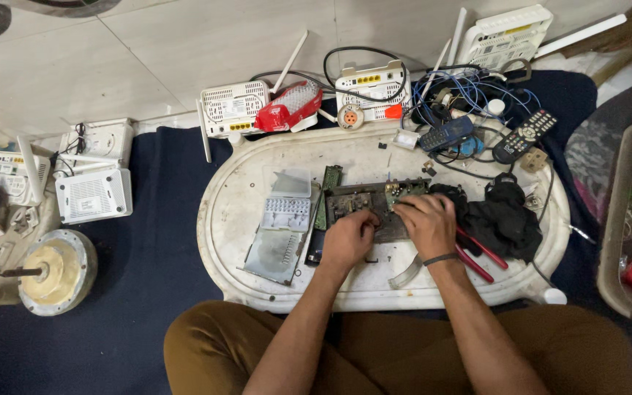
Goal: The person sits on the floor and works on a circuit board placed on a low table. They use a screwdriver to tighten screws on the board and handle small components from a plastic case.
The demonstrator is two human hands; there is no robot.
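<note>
A brown-green circuit board (360, 196) lies in the middle of a white oval tray (243, 175). My left hand (347, 240) rests on the board's near left part, fingers curled on it. My right hand (427, 223) presses on the board's right part, fingers bent; a dark band circles that wrist. Whether either hand holds a small tool is hidden. A narrow green board strip (329, 183) lies just left of the main board. A clear plastic parts box (287, 212) sits on a grey metal plate (272, 256) further left.
Red-handled pliers (477, 256) and a black cloth (502, 219) lie right of my right hand. Remotes (524, 135), tangled wires (469, 95) and white routers (234, 108) crowd the tray's far edge. More routers (93, 194) and a round motor part (56, 271) sit left on the dark mat.
</note>
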